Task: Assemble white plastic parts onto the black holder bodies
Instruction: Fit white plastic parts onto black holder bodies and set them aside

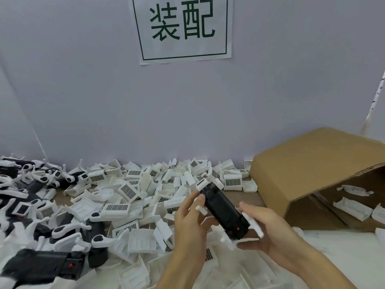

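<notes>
Far left: assembled black-and-white holders [62,234] heaped beside loose white plastic parts [133,190] across the table. Centre, above the pile: left hand [188,224], fingers curled, gripping the black holder body [224,212]; right hand [268,230] cupping its near end, fingers wrapped underneath. Right: tipped cardboard box [312,163], open side nearward, holding several white parts [352,209].

White paper sign [183,28] on wall: green characters "装配" inside green border.
</notes>
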Demonstrator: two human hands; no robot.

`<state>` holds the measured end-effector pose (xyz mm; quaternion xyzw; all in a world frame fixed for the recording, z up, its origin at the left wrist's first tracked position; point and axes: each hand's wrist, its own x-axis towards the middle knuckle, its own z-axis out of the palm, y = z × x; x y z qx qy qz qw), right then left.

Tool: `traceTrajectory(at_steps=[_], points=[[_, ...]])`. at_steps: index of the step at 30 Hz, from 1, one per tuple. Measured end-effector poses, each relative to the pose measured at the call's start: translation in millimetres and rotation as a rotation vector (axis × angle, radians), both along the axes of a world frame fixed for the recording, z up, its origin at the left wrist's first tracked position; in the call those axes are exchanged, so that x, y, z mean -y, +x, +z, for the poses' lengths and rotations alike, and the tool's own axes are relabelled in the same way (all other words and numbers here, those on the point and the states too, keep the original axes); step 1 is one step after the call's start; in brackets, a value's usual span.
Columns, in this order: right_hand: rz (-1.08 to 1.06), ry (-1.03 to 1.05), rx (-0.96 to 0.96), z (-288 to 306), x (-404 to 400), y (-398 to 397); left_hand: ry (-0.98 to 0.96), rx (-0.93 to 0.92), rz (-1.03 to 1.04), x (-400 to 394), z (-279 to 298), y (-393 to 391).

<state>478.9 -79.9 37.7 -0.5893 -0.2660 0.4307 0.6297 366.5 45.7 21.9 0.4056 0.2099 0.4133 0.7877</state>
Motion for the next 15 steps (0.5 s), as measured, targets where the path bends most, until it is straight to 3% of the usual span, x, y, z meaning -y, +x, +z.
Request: traceTrajectory(at_steps=[3, 7, 11, 15], points=[[0.157, -0.047, 0.095, 2.4, 2.9, 2.0, -0.004, -0.051, 0.03, -0.1, -1.1, -0.1], [0.31, -0.074, 0.048, -0.3, 3.2, 0.0, -0.004, -0.12, 0.043, -1.4, -1.0, -1.4], [0.163, -0.066, 0.126, -7.8, -5.2, -3.6, 0.031, -0.211, -0.02, 0.6, -0.8, 0.8], [-0.045, 0.041, 0.012, -2.9, -6.5, -3.6, 0.13, -0.212, -0.027, 2.2, 1.0, 6.5]])
